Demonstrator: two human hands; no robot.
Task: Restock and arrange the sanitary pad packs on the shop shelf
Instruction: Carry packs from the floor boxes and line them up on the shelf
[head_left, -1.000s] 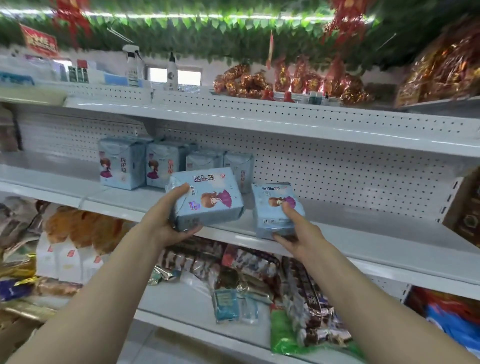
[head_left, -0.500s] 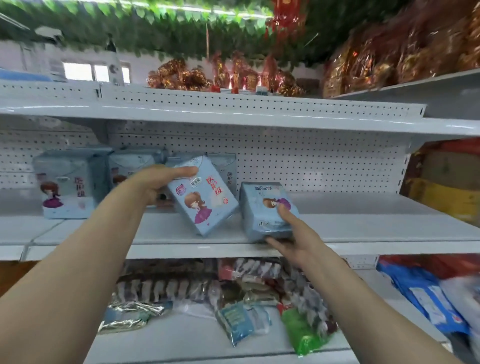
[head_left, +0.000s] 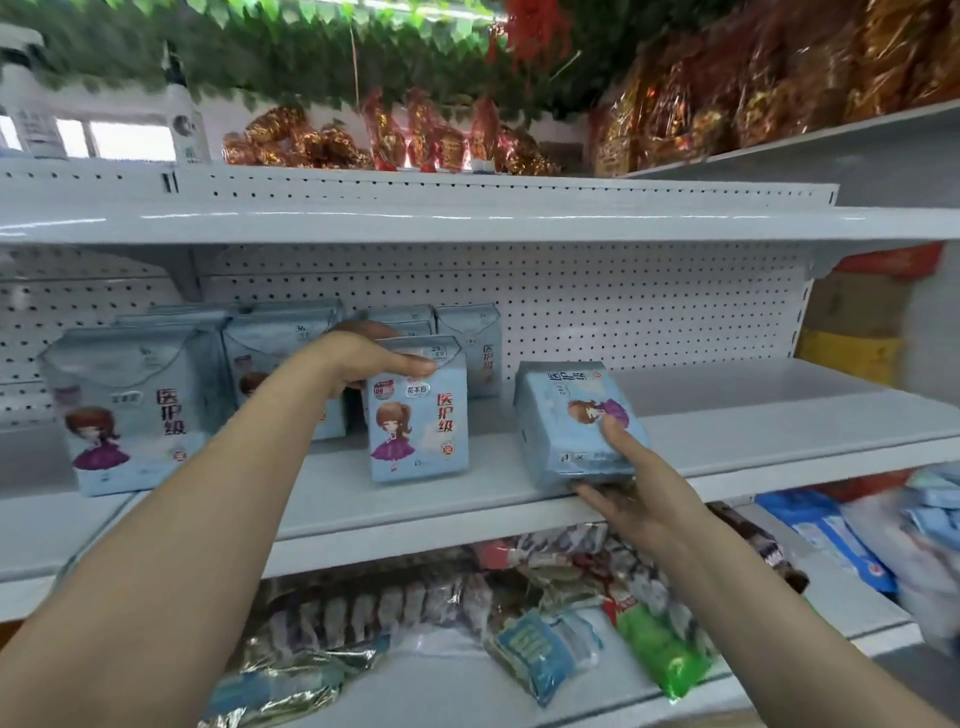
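My left hand (head_left: 363, 358) grips the top of a light blue sanitary pad pack (head_left: 418, 415) with a cartoon girl, standing upright on the white middle shelf (head_left: 779, 431). My right hand (head_left: 631, 488) holds a second blue pack (head_left: 574, 421) lying on its side at the shelf's front edge, thumb on its face and fingers beneath it. More blue packs stand at the left (head_left: 130, 410) and behind (head_left: 470, 343), against the pegboard back.
The shelf to the right of the packs is bare up to a yellow box (head_left: 849, 353). The lower shelf holds snack packets (head_left: 545, 639) and a green bag (head_left: 662, 654). Red and gold wrapped goods (head_left: 415, 135) fill the top shelf under hanging green leaves.
My left hand has turned its pack from tilted to upright and set it on the shelf. The right hand and its pack have stayed at the shelf edge. The view has shifted slightly right.
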